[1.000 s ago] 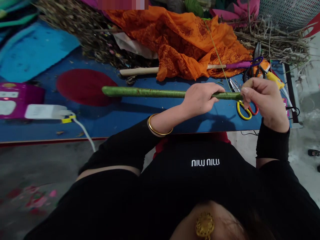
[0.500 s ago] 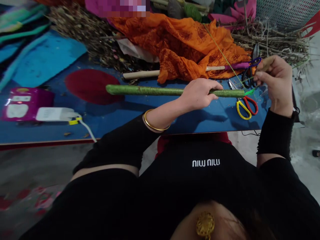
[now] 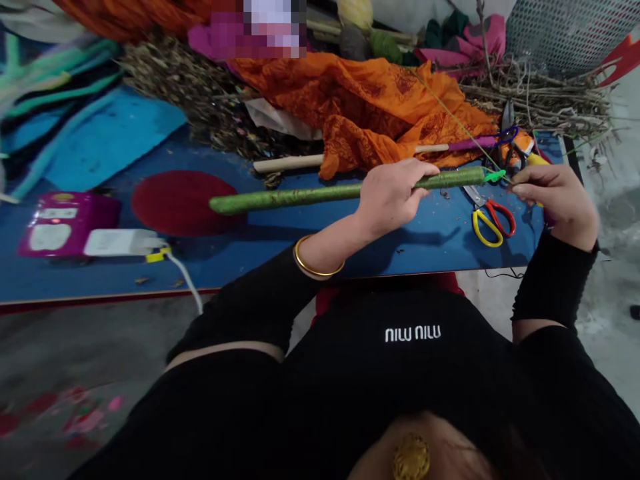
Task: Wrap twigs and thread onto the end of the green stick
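Note:
My left hand (image 3: pixel 386 197) is closed around a long green stick wrapped in thread (image 3: pixel 300 196), held above the blue table with its right end a little higher. A bright green loop or tie (image 3: pixel 495 176) sticks out from that right end. Just beyond it, my right hand (image 3: pixel 560 195) pinches a thin green thread (image 3: pixel 457 123), which runs up and left across the orange cloth. Below the stick's right end lie scissors with red and yellow handles (image 3: pixel 487 223). Dark scissors (image 3: pixel 509 123) lie behind my right hand's fingertips.
Patterned orange cloth (image 3: pixel 370 93) is heaped at the back, beside dried plant matter (image 3: pixel 190 93) and twigs (image 3: pixel 555 100). A green yarn ball (image 3: pixel 386 45) sits behind. At left are a red disc (image 3: pixel 175 203), a purple device (image 3: pixel 70 220) and a blue sheet (image 3: pixel 115 140).
The stick has tilted, its right end rising relative to its left. My right hand has come lower, with its fingers now level with the stick's end. My left hand keeps its hold.

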Motion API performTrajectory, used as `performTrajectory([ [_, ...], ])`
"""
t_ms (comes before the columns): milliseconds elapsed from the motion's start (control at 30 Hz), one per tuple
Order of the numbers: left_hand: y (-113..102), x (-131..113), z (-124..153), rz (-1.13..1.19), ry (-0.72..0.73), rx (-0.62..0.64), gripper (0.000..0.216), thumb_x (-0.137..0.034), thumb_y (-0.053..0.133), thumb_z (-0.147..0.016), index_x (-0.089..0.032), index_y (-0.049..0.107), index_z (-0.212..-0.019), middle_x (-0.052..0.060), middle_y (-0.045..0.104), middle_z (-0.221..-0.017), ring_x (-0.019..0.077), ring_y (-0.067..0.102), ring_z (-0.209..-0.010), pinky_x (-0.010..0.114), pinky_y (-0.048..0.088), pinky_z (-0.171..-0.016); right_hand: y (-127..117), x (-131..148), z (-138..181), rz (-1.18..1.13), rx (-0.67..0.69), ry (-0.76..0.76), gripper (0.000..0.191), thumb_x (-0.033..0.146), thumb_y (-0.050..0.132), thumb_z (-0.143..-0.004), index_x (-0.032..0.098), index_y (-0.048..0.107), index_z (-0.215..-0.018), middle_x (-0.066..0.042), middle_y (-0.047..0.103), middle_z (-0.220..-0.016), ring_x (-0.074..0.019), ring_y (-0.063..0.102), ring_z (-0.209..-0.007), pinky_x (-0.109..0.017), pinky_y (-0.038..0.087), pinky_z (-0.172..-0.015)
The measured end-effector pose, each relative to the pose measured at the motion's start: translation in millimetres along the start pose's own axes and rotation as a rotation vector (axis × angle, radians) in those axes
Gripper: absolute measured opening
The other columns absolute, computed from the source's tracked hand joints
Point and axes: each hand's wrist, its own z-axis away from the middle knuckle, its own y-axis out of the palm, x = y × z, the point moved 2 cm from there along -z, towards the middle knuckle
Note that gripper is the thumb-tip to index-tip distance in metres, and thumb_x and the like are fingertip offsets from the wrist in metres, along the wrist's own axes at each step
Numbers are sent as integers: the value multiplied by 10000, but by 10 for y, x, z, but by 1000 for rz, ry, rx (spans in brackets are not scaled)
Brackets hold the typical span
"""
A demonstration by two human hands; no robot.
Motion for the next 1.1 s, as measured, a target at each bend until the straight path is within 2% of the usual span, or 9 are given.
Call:
performTrajectory([
  [233, 83, -177, 278, -61, 140, -73, 315, -223, 577, -1023, -191, 737, -1292, 82, 819, -1170, 234, 773, -1042, 315, 559, -833, 90, 116, -647, 93, -367, -319, 203, 154, 759, -839, 215, 685, -660, 36, 569, -619, -107, 431, -593, -303, 329, -617],
  [333, 102, -226, 352, -110, 224, -186, 298, -220, 528, -1066, -164, 736, -1273, 93, 828, -1147, 212, 782, -1017, 299, 565, -827, 285, 160, -880, 392, -400, -312, 124, 106, 774, -860, 226, 745, -872, -35, 757, -962, -163, 623, -894, -332, 489, -896],
  [433, 134, -237, 367, -158, 273, -243, 292, -216, 515, -1077, -152, 731, -1264, 95, 833, -1142, 199, 783, -987, 293, 573, -822, 344, 271, -711, 515, -497, -342, 282, 142, 765, -894, 188, 756, -1172, -122, 766, -1268, -228, 673, -1173, -417, 488, -1093],
  [500, 164, -228, 360, -168, 270, -232, 298, -208, 507, -1074, -163, 729, -1268, 92, 832, -1157, 197, 780, -989, 295, 577, -824, 366, 371, -401, 451, -608, -425, 164, 197, 627, -1001, 182, 781, -1057, -110, 814, -1069, -231, 725, -1059, -417, 536, -999],
  [567, 193, -217, 355, -157, 251, -206, 312, -200, 498, -1069, -171, 731, -1275, 93, 829, -1167, 201, 778, -1000, 299, 577, -825, 492, 451, -75, 480, -508, -520, 188, 310, 637, -1023, 201, 775, -960, -88, 818, -994, -244, 750, -1014, -430, 555, -961],
  [667, 217, -214, 355, -128, 215, -171, 320, -201, 498, -1062, -167, 737, -1272, 101, 825, -1158, 216, 773, -993, 311, 572, -817, 840, 448, 256, 691, -259, -592, 258, 472, 690, -991, 236, 743, -1080, -73, 819, -1134, -292, 758, -1160, -546, 469, -1177],
  [800, 216, -218, 340, -78, 159, -115, 323, -210, 499, -1061, -179, 738, -1276, 94, 818, -1155, 221, 770, -1029, 312, 575, -841, 1166, 267, 331, 722, -257, -461, 310, 520, 644, -1006, 259, 680, -1169, -62, 804, -1172, -294, 749, -1165, -584, 393, -1266],
  [967, 148, -248, 364, -73, 195, -88, 320, -208, 495, -1058, -165, 728, -1273, 101, 819, -1157, 223, 784, -1048, 307, 589, -856, 1015, 235, 303, 480, -251, -390, 280, 495, 595, -1033, 267, 750, -1082, -58, 824, -1119, -287, 755, -1144, -549, 456, -1222],
  [1100, -52, -309, 444, -1, 232, -13, 302, -216, 526, -1053, -177, 710, -1289, 90, 820, -1171, 211, 783, -1065, 296, 588, -887, 783, 213, 172, -39, -34, -214, 324, 517, 613, -1007, 266, 818, -1018, -59, 844, -1076, -287, 781, -1103, -479, 589, -1075],
])
